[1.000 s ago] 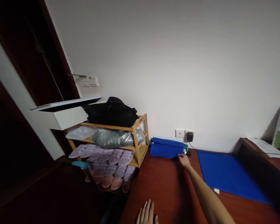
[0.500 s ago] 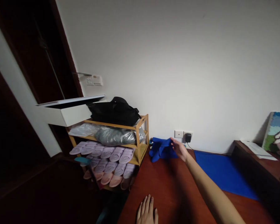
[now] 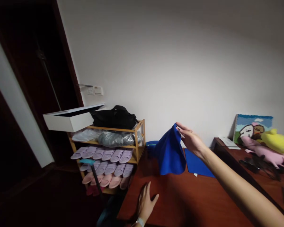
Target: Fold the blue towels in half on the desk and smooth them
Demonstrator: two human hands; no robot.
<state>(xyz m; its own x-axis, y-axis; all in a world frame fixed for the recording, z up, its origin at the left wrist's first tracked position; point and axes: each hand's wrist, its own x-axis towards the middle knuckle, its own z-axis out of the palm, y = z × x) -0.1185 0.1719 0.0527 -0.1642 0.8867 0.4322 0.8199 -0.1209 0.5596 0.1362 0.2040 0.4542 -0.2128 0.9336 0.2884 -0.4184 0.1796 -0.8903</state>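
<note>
A blue cloth (image 3: 171,153) hangs from the fingertips of my right hand (image 3: 191,140), pinched at its top corner, its lower edge above or touching the reddish-brown table (image 3: 203,195). My left hand (image 3: 146,200) rests near the table's left front edge, fingers apart, holding nothing. Behind the cloth, at the wall, lies another blue item (image 3: 151,145) with a thin green line, partly hidden. A flat blue sheet (image 3: 198,164) lies on the table under my right forearm.
Left of the table stands a wooden rack (image 3: 137,142) with slippers, bagged items, a black bag (image 3: 115,117) and a white box (image 3: 72,121). On a raised surface at right are a pink plush toy (image 3: 262,151), a yellow plush toy (image 3: 276,141) and a picture (image 3: 253,126).
My right hand has lifted the blue cloth, which was bunched by the wall and now hangs down. My left hand has spread its thumb and turned. The view has shifted right.
</note>
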